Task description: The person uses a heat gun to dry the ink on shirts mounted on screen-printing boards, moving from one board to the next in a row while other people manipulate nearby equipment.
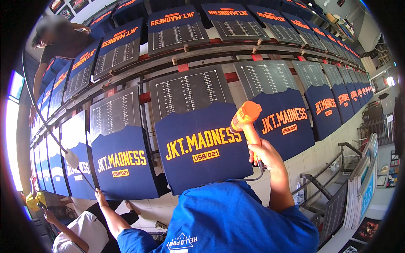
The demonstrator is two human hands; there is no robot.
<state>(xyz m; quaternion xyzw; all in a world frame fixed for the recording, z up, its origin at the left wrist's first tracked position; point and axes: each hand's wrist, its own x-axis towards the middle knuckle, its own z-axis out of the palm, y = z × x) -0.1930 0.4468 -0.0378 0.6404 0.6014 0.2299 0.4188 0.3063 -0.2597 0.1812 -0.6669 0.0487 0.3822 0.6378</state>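
Note:
My right hand [266,155] is wrapped round the handle of an orange heat gun [248,116], held above the boards. Its nozzle points left, close over the yellow lettering on a navy shirt [202,168] stretched on a dark ruled board [190,90]. A cable loops from the handle down toward my blue sleeve. At the lower left, my left hand [101,198] is closed on a thin dark cord [87,182], by the lower edge of another navy shirt [118,185] with yellow print. That cord runs up to a pale hanging connector [71,159].
Rows of boards with printed navy shirts extend both ways; a navy shirt [291,135] on the right has orange print. A wooden-pegged rail [181,50] divides the rows. A co-worker [67,42] stands upper left, another in white [84,234] is lower left. Framed screens [358,189] stand right.

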